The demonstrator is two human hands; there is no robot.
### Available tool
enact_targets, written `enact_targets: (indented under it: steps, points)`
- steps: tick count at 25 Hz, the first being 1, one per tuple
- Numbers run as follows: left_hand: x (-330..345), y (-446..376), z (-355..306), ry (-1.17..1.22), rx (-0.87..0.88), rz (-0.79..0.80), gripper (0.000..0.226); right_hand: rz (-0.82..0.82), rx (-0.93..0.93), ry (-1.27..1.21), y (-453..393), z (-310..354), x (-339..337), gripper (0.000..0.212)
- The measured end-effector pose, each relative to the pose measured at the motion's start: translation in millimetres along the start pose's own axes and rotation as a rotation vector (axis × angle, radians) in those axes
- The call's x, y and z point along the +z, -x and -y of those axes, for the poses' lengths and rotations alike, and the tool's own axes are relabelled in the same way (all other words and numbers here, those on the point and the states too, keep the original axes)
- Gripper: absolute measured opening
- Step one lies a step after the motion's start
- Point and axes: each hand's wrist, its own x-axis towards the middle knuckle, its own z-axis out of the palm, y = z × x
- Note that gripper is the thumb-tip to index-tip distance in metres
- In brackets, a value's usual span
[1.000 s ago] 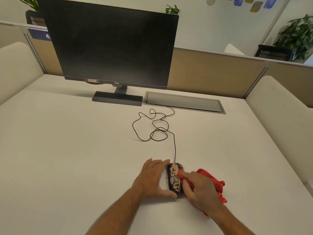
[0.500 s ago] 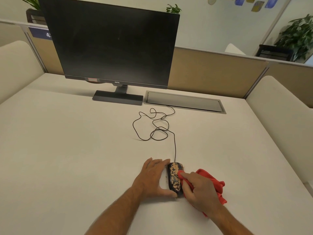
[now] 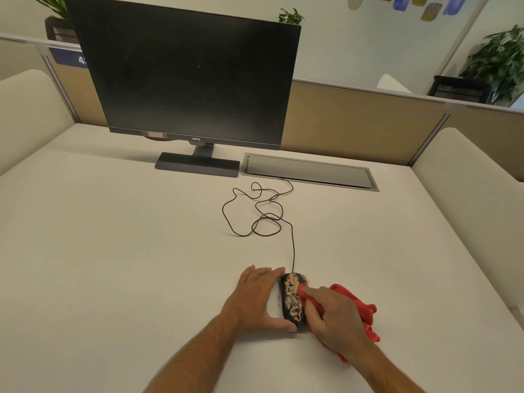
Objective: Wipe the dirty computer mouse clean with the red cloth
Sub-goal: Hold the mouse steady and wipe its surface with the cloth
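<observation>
A black computer mouse (image 3: 292, 300) smeared with tan-orange grime lies on the white desk near the front. My left hand (image 3: 256, 300) braces it from the left, fingers along its side and thumb at its near end. My right hand (image 3: 333, 321) holds the red cloth (image 3: 360, 310) bunched under its palm and presses a fold of it against the mouse's right upper side with the index finger. Most of the cloth trails to the right behind my hand.
The mouse's thin black cable (image 3: 261, 214) loops over the desk toward a grey cable hatch (image 3: 309, 171). A dark monitor (image 3: 187, 80) stands at the back left. Beige partitions (image 3: 360, 123) close off the desk's far side.
Almost nothing has moved. Both hands stay on the mouse; my right index finger with the cloth shifts only slightly on the mouse's right side.
</observation>
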Motion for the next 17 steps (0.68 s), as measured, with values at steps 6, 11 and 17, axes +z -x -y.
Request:
enact_targets:
  steps: [6,11,17]
  points:
    - [0,0,0,0.002,-0.004,0.003,0.128,0.013,0.019,0.015,-3,-1,2,0.028]
    - [-1,0,0,0.009,-0.011,0.005,0.128,0.052,0.083,-0.006,-18,-7,0,0.028]
    - [-2,1,-1,0.007,-0.012,0.013,0.128,0.085,0.163,-0.016,-38,-8,0,0.029]
